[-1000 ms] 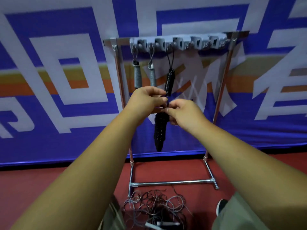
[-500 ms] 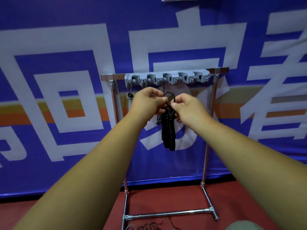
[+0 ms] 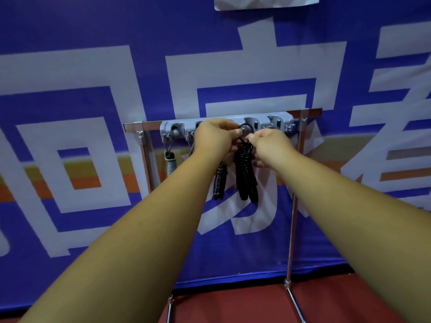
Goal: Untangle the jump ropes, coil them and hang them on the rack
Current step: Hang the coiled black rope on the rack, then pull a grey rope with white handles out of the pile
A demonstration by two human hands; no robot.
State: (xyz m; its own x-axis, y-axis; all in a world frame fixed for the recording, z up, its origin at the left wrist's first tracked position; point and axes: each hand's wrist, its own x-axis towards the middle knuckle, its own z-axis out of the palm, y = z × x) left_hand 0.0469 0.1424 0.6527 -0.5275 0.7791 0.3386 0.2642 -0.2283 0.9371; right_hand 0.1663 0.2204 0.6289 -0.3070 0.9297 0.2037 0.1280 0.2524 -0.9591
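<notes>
**Item 1. Rack (image 3: 295, 206).** Chrome tube frame standing on the floor (image 3: 233, 308) against the banner (image 3: 93, 66). A grey hook rail (image 3: 282, 122) runs along its top bar, at 12 o'clock from both hands.

**Item 2. Black jump rope (image 3: 245, 173).** Wound into a tight coil that hangs straight down between the two wrists. Its top loop (image 3: 251, 127) is raised against the hook rail and rings a round grey holder near the rail's middle. Whether it is fully seated there cannot be told.

**Item 3. Left hand (image 3: 214, 138).** Fingers curled, with thumb and fingertips pinching the loop at its 9 o'clock side. The back of the hand covers part of the rail.

**Item 4. Right hand (image 3: 268, 143).** Fingers curled, pinching the rope just under the loop, at about 4 o'clock from it.

**Item 5. Second black rope (image 3: 218, 180).** A coiled bundle hanging at 9 o'clock from item 2, just beside it. Its upper end is hidden behind the left wrist.

**Item 6. Grey rope (image 3: 170, 163).** A coiled bundle hung by its loop from a hook at the rail's left end, well apart from the black pair.

**Item 7. Surroundings.** The banner is blue with large white characters and an orange stripe. A paper sheet (image 3: 265, 2) is fixed at its 12 o'clock edge. The floor is red.
</notes>
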